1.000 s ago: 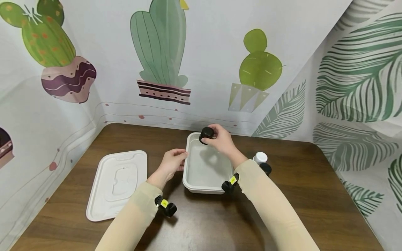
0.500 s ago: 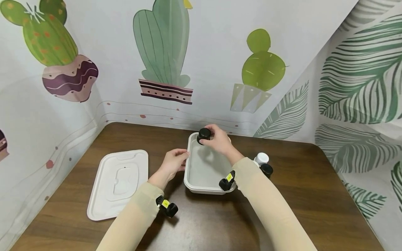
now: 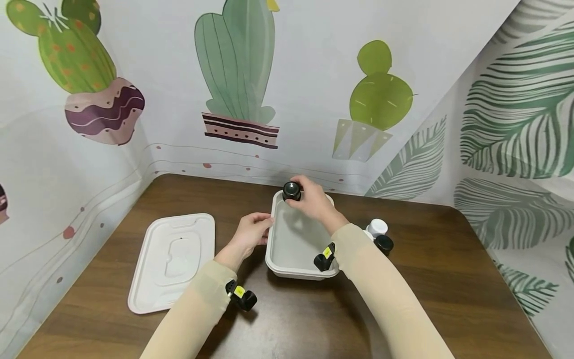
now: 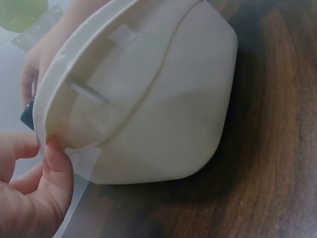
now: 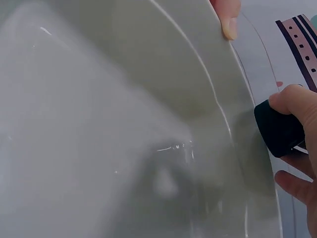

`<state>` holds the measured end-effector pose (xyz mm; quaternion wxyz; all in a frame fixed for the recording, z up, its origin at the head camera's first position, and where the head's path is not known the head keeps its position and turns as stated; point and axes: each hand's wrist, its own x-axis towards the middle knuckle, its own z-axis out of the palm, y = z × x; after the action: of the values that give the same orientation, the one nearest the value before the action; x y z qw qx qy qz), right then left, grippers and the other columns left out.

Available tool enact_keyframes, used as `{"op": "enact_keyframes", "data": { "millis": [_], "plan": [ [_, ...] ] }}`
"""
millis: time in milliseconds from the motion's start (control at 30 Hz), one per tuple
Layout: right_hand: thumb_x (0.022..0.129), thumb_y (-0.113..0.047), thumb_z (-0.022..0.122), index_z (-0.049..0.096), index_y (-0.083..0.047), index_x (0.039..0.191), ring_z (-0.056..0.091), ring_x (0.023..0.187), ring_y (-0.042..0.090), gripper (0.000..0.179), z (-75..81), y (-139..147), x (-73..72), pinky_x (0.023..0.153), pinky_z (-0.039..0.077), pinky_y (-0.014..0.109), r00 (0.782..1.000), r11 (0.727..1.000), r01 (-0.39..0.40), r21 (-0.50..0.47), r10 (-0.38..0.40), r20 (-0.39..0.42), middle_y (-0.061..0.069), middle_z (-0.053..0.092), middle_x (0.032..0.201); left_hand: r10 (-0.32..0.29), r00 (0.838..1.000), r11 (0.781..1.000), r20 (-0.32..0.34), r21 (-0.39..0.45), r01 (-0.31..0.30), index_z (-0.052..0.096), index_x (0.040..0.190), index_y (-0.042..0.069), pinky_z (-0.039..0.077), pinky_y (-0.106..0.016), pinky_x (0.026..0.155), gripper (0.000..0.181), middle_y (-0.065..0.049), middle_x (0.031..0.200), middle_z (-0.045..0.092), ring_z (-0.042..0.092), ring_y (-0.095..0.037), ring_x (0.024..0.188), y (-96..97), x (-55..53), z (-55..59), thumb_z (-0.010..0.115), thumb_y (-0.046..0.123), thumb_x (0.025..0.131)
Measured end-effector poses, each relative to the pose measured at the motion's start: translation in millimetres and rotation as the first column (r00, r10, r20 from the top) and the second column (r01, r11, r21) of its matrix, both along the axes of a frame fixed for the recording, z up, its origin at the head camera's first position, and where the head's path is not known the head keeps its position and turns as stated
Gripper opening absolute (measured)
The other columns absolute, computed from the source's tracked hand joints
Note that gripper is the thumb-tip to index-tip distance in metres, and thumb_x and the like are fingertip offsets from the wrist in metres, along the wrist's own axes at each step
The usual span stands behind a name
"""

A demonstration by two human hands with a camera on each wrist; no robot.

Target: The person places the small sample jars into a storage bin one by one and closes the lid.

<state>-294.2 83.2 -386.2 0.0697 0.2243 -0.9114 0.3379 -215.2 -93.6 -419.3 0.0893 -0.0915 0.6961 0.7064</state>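
Note:
A deep off-white plastic storage box (image 3: 296, 273) stands lidless on the table. At its left rim my left hand (image 3: 249, 233) pinches the edge between thumb and fingers; the left wrist view has this hand (image 4: 37, 191) beside the tall side wall. Over the far left corner of the box, my right hand (image 3: 314, 199) holds a small round black jar-like container (image 3: 291, 191) with a glossy top. In the right wrist view the dark container (image 5: 278, 130) sits between thumb and fingers near the rim, with the bare inside of the box below.
A white lid (image 3: 175, 262) lies flat on the wooden table (image 3: 287, 324) to the left. Right of the box, a white-capped item (image 3: 377, 227) and a black-capped one (image 3: 383, 243) stand partly behind my right forearm. A patterned cloth wall rises behind the table.
The black container has shifted slightly left relative to the box, and its glossy top now faces me more. My left hand stays at the rim. The whole head view has drifted slightly.

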Motion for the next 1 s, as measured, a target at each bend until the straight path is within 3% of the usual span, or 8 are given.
{"op": "enact_keyframes", "data": {
  "millis": [400,633,1000],
  "plan": [
    [0.067,-0.032,0.076,0.053,-0.015,0.108,0.055,0.09,0.018,0.05,-5.2,3,4.0,0.08,0.044,0.034,1.0,0.999,-0.016,-0.03,0.016,0.013,0.002,0.059,0.1,-0.011,1.0,0.999,-0.012,-0.048,0.01,0.055,0.106,-0.005,0.047,-0.024,0.046,0.027,-0.018,0.083,0.06,0.056,-0.014,0.055,3.0,-1.7,0.6,0.056,0.011,0.085],
    [0.067,-0.04,0.075,0.053,-0.016,0.114,0.058,0.087,0.012,0.057,-12.5,6,2.3,0.078,0.045,0.03,0.991,0.996,-0.055,0.073,0.045,0.13,0.001,0.064,0.1,-0.003,1.0,0.998,-0.015,-0.063,0.003,0.055,0.105,-0.005,0.048,-0.024,0.046,0.025,-0.021,0.085,0.062,0.056,-0.014,0.055,4.8,0.4,2.4,0.056,0.011,0.085],
    [0.067,-0.027,0.075,0.053,-0.011,0.109,0.056,0.087,0.014,0.05,-20.2,4,-1.1,0.081,0.044,0.03,0.979,0.982,-0.153,0.11,0.136,0.151,0.002,0.063,0.097,-0.013,1.0,0.997,-0.011,-0.071,0.012,0.055,0.105,-0.004,0.048,-0.024,0.047,0.025,-0.022,0.087,0.062,0.058,-0.017,0.059,4.3,1.8,4.8,0.055,0.011,0.085]
  ]
}}
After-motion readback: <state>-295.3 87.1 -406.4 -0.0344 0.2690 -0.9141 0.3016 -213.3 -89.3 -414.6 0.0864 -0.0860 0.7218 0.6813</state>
